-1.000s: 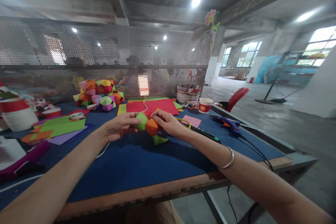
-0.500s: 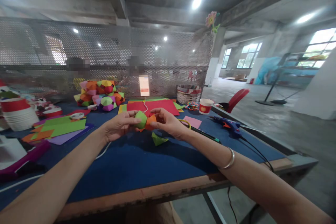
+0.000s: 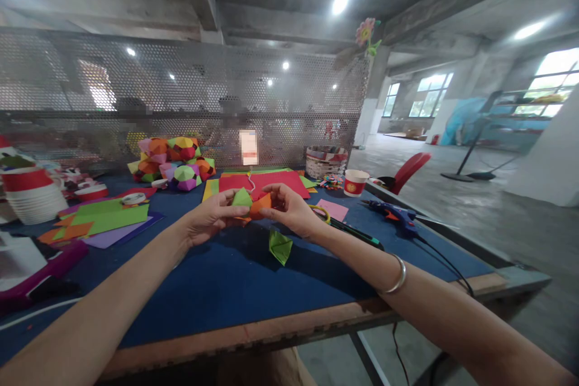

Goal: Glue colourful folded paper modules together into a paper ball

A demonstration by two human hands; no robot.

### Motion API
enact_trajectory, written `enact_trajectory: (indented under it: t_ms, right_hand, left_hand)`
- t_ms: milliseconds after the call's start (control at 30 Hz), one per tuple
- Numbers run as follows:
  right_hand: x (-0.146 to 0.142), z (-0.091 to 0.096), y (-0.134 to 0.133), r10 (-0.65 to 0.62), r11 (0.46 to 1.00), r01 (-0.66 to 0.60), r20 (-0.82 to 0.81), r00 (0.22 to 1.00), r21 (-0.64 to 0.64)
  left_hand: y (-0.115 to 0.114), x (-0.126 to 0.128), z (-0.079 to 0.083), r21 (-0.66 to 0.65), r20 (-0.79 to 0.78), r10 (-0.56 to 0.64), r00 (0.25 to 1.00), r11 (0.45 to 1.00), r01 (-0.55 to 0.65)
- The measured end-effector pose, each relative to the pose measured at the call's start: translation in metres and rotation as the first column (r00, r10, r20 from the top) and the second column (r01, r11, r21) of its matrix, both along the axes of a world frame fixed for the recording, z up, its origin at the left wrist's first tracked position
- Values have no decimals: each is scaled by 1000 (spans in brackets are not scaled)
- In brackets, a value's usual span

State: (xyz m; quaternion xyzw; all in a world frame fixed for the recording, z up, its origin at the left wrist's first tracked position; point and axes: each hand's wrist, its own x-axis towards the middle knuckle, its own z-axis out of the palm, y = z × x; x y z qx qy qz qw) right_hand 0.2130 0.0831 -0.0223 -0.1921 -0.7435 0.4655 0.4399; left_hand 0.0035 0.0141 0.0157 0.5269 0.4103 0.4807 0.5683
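Between both hands, above the blue tabletop [image 3: 217,289], is a folded paper piece with a green part [image 3: 242,198] and an orange part [image 3: 261,207]. My left hand [image 3: 211,217] is closed on the green side, thumb in front. The fingers of my right hand [image 3: 289,211] pinch the orange side. How the two parts join is partly hidden by the fingers. Just below and to the right, a separate folded green paper piece [image 3: 280,246] rests on the table, apart from both hands.
Finished-looking paper balls [image 3: 186,177] are heaped at the back left. Red paper sheets [image 3: 284,184] lie behind my hands. To the right are a paper cup [image 3: 355,183], a blue glue gun [image 3: 398,217] with its cord, and a woven basket [image 3: 323,163]. Stacked cups [image 3: 34,199] stand at left.
The green and orange paper piece has turned a little in my fingers. On the table, the loose green piece has shifted slightly right and towards me, and lies at another angle.
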Motion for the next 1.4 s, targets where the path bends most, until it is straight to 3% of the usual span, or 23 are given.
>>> enact_trajectory:
  t_ms: [233,433,633,733,833,900,967,1067,1267,1400]
  right_hand:
    - [-1,0,-3,-67,996,68,-14,998,55]
    - [-2,-1,-13,-45,982,40,20,999,183]
    - [-3,1,-12,12,991,-14,16,1000,137]
    - [6,7,6,-145,980,151,-51,988,128]
    - [19,12,26,-383,907,382,-28,923,178]
    - [23,12,32,-469,857,429,87,879,285]
    - [23,8,31,-496,825,378,219,840,420]
    - [14,1,22,-472,802,201,390,791,563]
    - [-6,-5,10,-464,817,44,610,642,576]
    - [-8,-5,17,-402,855,97,532,745,509]
  left_hand:
    - [5,-1,-3,-72,158,152,976,987,-142]
    - [1,6,-5,-39,128,60,990,998,-55]
    - [1,10,-11,17,101,-1,995,1000,-1]
    - [5,6,-10,20,109,18,994,1000,-20]
    - [6,2,-7,6,107,52,993,999,-53]
    - [6,0,-5,-4,111,77,991,997,-77]
    - [6,-1,-4,-5,132,99,986,995,-99]
    - [7,-2,-2,-9,172,141,975,990,-141]
    - [10,-5,-3,-15,172,162,972,987,-162]
    - [11,-8,-4,8,147,112,983,993,-115]
